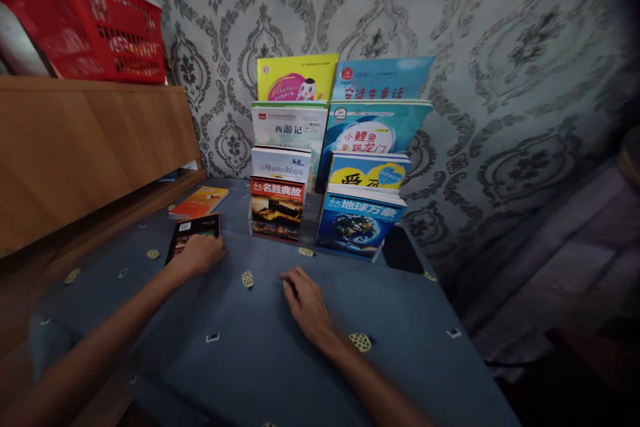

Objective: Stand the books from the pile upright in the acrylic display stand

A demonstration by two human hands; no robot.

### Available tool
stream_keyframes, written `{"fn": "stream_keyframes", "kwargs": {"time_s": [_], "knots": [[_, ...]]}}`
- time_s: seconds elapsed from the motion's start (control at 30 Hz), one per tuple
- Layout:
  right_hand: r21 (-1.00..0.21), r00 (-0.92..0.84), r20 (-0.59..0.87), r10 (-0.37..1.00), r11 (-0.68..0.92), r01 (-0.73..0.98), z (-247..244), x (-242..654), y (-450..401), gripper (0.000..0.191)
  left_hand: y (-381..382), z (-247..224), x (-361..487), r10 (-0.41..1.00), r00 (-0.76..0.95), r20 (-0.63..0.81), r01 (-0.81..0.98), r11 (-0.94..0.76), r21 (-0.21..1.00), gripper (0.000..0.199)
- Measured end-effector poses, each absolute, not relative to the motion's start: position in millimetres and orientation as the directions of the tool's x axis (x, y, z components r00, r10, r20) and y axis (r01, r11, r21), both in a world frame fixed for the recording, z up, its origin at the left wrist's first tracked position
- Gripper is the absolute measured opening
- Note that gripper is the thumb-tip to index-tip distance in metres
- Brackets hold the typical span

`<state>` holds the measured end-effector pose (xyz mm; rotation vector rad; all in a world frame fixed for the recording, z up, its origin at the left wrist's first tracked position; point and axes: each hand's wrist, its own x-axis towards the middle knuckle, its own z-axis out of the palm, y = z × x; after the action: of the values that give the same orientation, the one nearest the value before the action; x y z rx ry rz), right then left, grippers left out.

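My left hand (pixel 201 255) lies over the right part of a dark book (pixel 179 247) on the blue cloth, its fingers curled at the book's edge. Beyond that book is an orange book (pixel 200 201). My right hand (pixel 306 300) hovers at or rests on the cloth in front of a tiered book rack, fingers loosely bent with gaps between them and nothing held. The rack holds upright books in two columns, among them a red-topped book (pixel 277 208) at the lower left and a blue globe book (pixel 357 225) at the lower right.
A dark flat object (pixel 401 250) lies right of the rack. At the left stands a wooden cabinet (pixel 90 153) with a red basket (pixel 85 27) on top. Patterned wallpaper is behind the table (pixel 260 360), and grey fabric (pixel 545 240) hangs at the right.
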<state>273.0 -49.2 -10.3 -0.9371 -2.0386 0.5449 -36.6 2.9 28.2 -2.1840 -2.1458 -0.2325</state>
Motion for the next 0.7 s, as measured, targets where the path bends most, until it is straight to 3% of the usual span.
{"fn": "stream_keyframes", "kwargs": {"time_s": [0.1, 0.27, 0.43, 0.57, 0.7], "knots": [[-0.652, -0.395, 0.486, 0.779, 0.625, 0.429, -10.8, 273.3, -49.5, 0.022, 8.6, 38.3, -31.7, 0.997, 0.062, 0.055, 0.996, -0.065, 0.057, 0.042], [-0.645, -0.392, 0.483, 0.783, 0.621, 0.445, -11.0, 272.7, -50.4, 0.021, 13.6, 44.5, -49.3, 0.982, -0.12, 0.148, 0.992, 0.124, -0.021, 0.041], [-0.651, -0.398, 0.472, 0.786, 0.616, 0.443, -10.2, 271.8, -49.7, 0.022, -2.5, 28.3, -59.1, 0.967, -0.193, 0.163, 0.979, 0.202, -0.039, 0.043], [-0.661, -0.394, 0.46, 0.796, 0.603, 0.446, -9.2, 271.3, -49.0, 0.023, -19.8, 34.9, -45.8, 0.973, -0.166, 0.157, 0.97, 0.19, -0.149, 0.045], [-0.664, -0.377, 0.459, 0.805, 0.592, 0.456, -7.0, 270.4, -52.1, 0.024, -37.8, 54.0, -22.6, 0.991, -0.12, 0.05, 0.962, 0.129, -0.241, 0.044]]}}
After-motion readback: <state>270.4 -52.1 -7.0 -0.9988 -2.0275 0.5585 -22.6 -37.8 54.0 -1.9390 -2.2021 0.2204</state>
